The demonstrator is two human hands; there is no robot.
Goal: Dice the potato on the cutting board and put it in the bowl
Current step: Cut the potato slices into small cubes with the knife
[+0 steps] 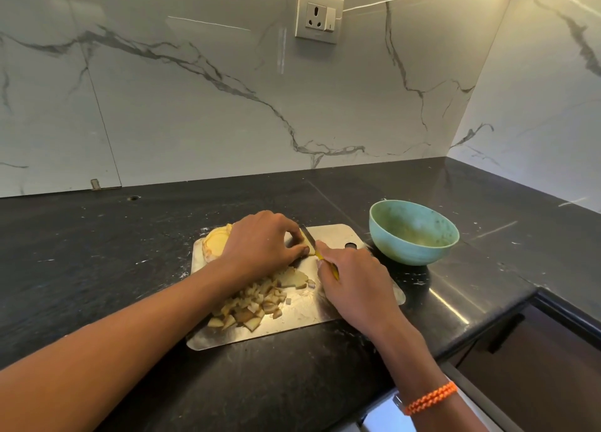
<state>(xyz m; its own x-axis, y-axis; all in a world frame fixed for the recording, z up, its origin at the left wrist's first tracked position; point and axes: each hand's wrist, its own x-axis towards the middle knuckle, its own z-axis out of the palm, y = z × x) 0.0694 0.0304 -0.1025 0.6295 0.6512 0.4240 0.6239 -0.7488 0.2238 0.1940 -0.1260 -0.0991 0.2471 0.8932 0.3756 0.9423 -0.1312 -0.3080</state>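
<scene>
A metal cutting board [331, 236] lies on the black counter. My left hand [263, 243] holds down a pale potato slice [309, 246] with curled fingertips near the board's middle. My right hand [354, 282] grips a yellow-handled knife [325, 261]; its blade rests on the slice right beside my left fingers. A heap of diced potato [257, 304] sits on the near left part of the board. Uncut potato slices [216, 239] lie at the board's far left corner, partly hidden by my left hand. The green bowl [413, 233] stands just right of the board, holding no potato.
The black stone counter [97, 269] ends at a marble wall behind, with a wall socket [318, 15] above. The counter turns a corner at the right, and its front edge drops off near the lower right.
</scene>
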